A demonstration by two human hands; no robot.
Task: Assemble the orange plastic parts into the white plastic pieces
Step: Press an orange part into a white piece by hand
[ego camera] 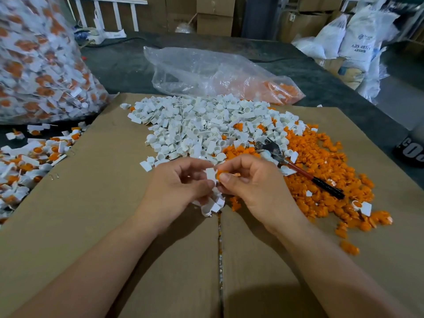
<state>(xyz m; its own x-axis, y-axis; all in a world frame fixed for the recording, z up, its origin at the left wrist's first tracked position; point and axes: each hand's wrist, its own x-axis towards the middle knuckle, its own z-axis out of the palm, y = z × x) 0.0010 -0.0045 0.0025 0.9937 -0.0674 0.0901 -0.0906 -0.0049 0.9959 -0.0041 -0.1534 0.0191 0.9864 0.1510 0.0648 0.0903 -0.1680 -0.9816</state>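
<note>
Flat white piece point(211, 174) pinched in left hand point(181, 187); right hand point(250, 180) pinches a seemingly ridged orange part point(222, 174) against it.

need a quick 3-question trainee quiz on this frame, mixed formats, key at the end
1. Multiple choice: which hand pinches the orange part? A) left hand B) right hand C) neither
2. True or false: the red-handled tool is held in a hand.
3. Fill in: the orange pile lies to the person's ____ of the white pile.
Key: 1) B; the left hand holds a white piece. 2) False; it lies on the loose parts, handle over the orange pile. 3) right.
</note>
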